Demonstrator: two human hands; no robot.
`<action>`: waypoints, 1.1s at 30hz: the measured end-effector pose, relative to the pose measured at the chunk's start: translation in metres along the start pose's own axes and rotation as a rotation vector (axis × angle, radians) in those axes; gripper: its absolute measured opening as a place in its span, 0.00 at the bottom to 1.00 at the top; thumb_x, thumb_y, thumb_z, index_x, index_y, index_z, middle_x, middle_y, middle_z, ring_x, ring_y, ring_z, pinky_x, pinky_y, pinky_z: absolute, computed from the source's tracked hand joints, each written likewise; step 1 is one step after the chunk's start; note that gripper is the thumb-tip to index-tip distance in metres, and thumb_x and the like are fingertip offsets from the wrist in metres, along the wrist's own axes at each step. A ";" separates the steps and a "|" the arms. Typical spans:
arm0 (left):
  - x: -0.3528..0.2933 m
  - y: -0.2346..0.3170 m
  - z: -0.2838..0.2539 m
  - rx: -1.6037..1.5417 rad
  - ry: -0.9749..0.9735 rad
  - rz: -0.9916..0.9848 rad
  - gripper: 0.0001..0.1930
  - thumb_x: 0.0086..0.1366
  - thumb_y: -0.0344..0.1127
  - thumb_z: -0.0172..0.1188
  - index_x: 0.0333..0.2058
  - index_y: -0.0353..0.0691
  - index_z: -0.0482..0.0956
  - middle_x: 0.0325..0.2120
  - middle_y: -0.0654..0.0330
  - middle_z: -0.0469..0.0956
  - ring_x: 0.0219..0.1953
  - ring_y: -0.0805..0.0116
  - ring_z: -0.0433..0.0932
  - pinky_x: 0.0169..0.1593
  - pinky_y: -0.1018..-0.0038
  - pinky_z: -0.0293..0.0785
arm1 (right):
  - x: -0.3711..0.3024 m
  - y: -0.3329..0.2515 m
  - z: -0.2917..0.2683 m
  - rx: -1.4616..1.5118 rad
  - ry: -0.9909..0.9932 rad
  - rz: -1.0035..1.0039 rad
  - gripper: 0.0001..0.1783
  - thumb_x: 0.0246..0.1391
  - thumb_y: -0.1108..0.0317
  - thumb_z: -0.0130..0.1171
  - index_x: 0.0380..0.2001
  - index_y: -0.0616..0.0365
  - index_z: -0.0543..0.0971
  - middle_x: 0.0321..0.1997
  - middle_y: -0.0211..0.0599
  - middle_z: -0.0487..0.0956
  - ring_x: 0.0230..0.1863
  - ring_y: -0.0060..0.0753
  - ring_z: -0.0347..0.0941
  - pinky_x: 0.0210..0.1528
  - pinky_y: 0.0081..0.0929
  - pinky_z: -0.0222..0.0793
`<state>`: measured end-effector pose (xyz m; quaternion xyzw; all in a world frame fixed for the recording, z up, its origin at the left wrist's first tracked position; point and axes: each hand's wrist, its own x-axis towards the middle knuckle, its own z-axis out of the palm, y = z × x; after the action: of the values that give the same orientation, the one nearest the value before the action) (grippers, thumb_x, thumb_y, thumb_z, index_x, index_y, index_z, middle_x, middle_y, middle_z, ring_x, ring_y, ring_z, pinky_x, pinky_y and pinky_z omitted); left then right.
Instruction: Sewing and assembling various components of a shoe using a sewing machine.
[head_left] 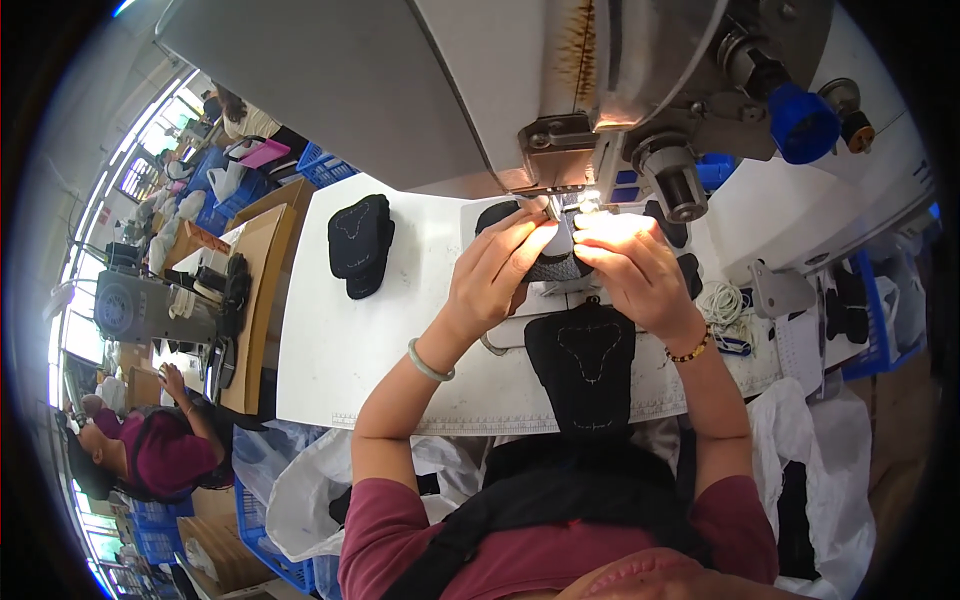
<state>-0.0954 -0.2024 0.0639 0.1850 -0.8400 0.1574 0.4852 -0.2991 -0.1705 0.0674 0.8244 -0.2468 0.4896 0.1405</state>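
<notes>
Under the lit head of a sewing machine (590, 130), a black padded fabric piece (558, 269) lies between my hands, partly covered by them. My left hand (497, 262) pinches its left side with closed fingers. From the other side my right hand (640, 262) presses thumb and fingers together on it, partly washed out by the lamp. The needle point is lost in the glare. Closest to my body lies a black shaped pad (580, 362) with a light stitched outline. A small stack of similar pads (360, 240) rests farther left on the white table (330, 350).
A ruler strip (470, 422) runs along the table's front edge. White cord (722, 305) lies coiled to the right, near small snips (734, 346). White sacks (815, 460) hang on both sides of me. A co-worker (165, 440) sits at another machine on the left.
</notes>
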 end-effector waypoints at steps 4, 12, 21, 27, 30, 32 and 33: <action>-0.002 -0.006 0.003 -0.016 0.005 0.005 0.19 0.47 0.17 0.55 0.42 0.31 0.75 0.42 0.50 0.76 0.44 0.55 0.78 0.46 0.69 0.77 | 0.003 -0.001 0.001 -0.018 0.018 0.021 0.11 0.46 0.76 0.56 0.37 0.59 0.75 0.40 0.32 0.77 0.41 0.31 0.74 0.46 0.30 0.67; -0.002 -0.012 0.007 -0.035 0.020 -0.043 0.19 0.45 0.18 0.59 0.41 0.32 0.75 0.40 0.50 0.77 0.42 0.52 0.78 0.45 0.67 0.77 | 0.003 -0.002 0.006 -0.088 0.017 0.087 0.14 0.47 0.74 0.56 0.41 0.57 0.76 0.43 0.32 0.76 0.43 0.33 0.73 0.46 0.31 0.68; -0.010 -0.024 0.005 -0.160 -0.037 -0.292 0.15 0.49 0.23 0.59 0.39 0.34 0.77 0.38 0.48 0.77 0.38 0.52 0.79 0.41 0.67 0.76 | 0.003 -0.008 0.009 -0.205 0.017 0.111 0.16 0.44 0.69 0.63 0.41 0.50 0.77 0.44 0.24 0.75 0.42 0.28 0.70 0.51 0.36 0.62; -0.001 -0.058 -0.002 -1.170 0.055 -1.069 0.15 0.64 0.37 0.51 0.41 0.30 0.76 0.40 0.60 0.75 0.45 0.72 0.71 0.51 0.77 0.65 | 0.004 -0.007 0.013 -0.189 0.085 0.149 0.12 0.46 0.67 0.64 0.37 0.49 0.79 0.40 0.22 0.77 0.41 0.28 0.70 0.52 0.35 0.61; 0.020 -0.075 -0.001 -0.778 -0.451 -1.274 0.10 0.63 0.31 0.54 0.39 0.31 0.76 0.38 0.61 0.76 0.40 0.74 0.73 0.44 0.81 0.68 | 0.005 -0.005 0.011 -0.176 0.078 0.153 0.11 0.45 0.67 0.65 0.36 0.49 0.80 0.41 0.23 0.77 0.41 0.28 0.70 0.52 0.35 0.60; 0.028 -0.080 -0.001 -0.927 -0.570 -1.385 0.09 0.60 0.27 0.57 0.39 0.32 0.76 0.36 0.59 0.77 0.34 0.73 0.76 0.37 0.82 0.73 | 0.005 -0.003 0.010 -0.155 0.082 0.153 0.12 0.45 0.67 0.65 0.36 0.50 0.80 0.41 0.24 0.77 0.41 0.29 0.70 0.51 0.34 0.60; 0.023 -0.080 0.002 -1.078 -0.448 -1.340 0.09 0.60 0.27 0.57 0.39 0.31 0.75 0.36 0.57 0.77 0.33 0.71 0.77 0.35 0.80 0.76 | 0.003 -0.001 0.011 -0.099 0.085 0.174 0.12 0.45 0.67 0.65 0.36 0.51 0.80 0.40 0.25 0.78 0.41 0.30 0.70 0.51 0.34 0.60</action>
<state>-0.0703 -0.2777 0.0896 0.4106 -0.5902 -0.6166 0.3207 -0.2894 -0.1756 0.0650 0.7704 -0.3353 0.5215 0.1484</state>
